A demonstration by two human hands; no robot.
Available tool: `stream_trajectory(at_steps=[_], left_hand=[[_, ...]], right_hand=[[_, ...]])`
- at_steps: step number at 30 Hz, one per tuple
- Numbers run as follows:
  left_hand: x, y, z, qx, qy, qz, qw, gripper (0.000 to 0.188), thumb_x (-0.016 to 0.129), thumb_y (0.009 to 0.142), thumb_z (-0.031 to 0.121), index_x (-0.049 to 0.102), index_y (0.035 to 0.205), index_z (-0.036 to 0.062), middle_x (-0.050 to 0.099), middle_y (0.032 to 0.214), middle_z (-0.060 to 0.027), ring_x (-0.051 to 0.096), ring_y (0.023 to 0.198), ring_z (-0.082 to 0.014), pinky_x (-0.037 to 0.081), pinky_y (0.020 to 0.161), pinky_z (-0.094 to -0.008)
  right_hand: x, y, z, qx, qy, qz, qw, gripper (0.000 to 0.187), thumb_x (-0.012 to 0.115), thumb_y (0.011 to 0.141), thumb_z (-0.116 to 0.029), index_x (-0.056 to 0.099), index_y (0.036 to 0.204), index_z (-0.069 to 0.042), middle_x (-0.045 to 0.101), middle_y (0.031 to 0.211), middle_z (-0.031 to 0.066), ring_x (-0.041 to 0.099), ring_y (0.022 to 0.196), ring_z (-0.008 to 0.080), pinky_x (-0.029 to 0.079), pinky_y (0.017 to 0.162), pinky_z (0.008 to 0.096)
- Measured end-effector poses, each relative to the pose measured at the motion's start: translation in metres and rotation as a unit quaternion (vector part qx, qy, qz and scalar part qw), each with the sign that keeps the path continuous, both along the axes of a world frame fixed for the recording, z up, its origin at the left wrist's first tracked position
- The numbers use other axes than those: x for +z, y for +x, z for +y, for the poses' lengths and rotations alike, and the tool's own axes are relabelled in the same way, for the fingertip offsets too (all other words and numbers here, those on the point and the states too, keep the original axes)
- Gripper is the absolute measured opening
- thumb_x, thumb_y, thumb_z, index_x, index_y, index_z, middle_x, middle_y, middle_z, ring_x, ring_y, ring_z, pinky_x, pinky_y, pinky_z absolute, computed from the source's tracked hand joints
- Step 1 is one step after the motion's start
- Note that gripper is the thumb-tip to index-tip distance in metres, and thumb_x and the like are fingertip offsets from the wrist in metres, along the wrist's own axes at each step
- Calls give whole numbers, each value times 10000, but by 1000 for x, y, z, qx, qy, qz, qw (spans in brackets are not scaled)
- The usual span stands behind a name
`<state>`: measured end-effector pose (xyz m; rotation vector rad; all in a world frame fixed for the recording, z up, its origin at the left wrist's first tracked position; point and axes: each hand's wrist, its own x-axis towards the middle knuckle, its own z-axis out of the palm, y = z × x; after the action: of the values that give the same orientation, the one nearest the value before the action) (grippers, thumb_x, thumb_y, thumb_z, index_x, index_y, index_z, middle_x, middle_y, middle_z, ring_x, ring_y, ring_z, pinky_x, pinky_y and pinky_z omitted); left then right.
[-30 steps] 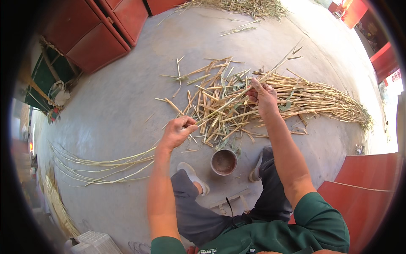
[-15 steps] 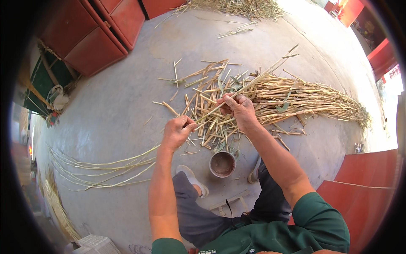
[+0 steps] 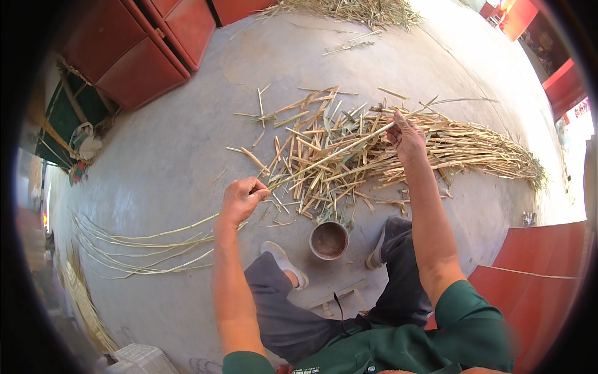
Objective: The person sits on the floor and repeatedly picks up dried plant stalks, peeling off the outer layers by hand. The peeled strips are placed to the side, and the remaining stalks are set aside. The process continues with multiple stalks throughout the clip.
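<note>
A long pale straw stalk [image 3: 336, 154] stretches slantwise between my two hands. My left hand [image 3: 245, 198] pinches its near end, closed, at the left edge of the heap. Farther up and to the right, my right hand [image 3: 407, 138] is closed on the other part, and a thin tip runs out past the fingers to the right. Beneath the stalk lies a loose heap of short cut stalk pieces [image 3: 317, 187] with some dry leaves. A bundle of long stalks [image 3: 473, 146] lies to the right, partly behind my right hand.
A round brown bowl [image 3: 329, 240] stands on the floor between my feet. Several long thin strips [image 3: 156, 254] lie to the left, partly behind my left forearm. Another straw pile [image 3: 349, 11] is at the far side. Red cabinets [image 3: 140, 65] stand at the upper left.
My right hand has moved right and away from my left hand along the stalk. My left hand has shifted slightly left and nearer. A short pale piece now shows beyond the bundle.
</note>
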<state>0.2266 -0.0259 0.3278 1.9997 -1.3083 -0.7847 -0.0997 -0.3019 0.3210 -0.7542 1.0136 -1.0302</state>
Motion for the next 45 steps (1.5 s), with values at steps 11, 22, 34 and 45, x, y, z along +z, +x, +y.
stream_trajectory(at_steps=[11, 22, 34, 45], left_hand=[[-5, -9, -9, -31, -5, 19, 999, 143, 740, 838, 157, 707, 839, 18, 703, 713, -47, 626, 651, -115, 485, 623, -292], [-1, 9, 8, -7, 39, 50, 998, 162, 759, 817, 180, 720, 841, 25, 706, 734, -79, 671, 705, -181, 511, 676, -320], [4, -44, -31, -44, -64, 15, 997, 156, 729, 879, 135, 717, 914, -16, 723, 792, -82, 681, 736, -135, 524, 682, -289], [6, -53, -33, -74, -41, -34, 996, 164, 724, 873, 200, 709, 890, 38, 719, 761, -86, 677, 690, -187, 518, 662, -337]], right_hand=[[2, 74, 81, 177, 0, 21, 984, 187, 667, 982, -211, 649, 1045, -36, 737, 975, 81, 710, 851, 153, 570, 712, 273], [1, 30, 25, 20, 11, 58, 998, 260, 790, 891, -286, 643, 861, -74, 697, 781, 34, 686, 661, 131, 532, 574, 242], [18, 73, 82, 179, -19, 33, 983, 180, 697, 961, -202, 657, 1046, -49, 719, 914, 57, 698, 819, 146, 561, 719, 261], [-6, 88, 118, 297, -80, 110, 945, 217, 717, 928, -172, 640, 1024, 7, 696, 879, 78, 704, 781, 151, 567, 716, 286]])
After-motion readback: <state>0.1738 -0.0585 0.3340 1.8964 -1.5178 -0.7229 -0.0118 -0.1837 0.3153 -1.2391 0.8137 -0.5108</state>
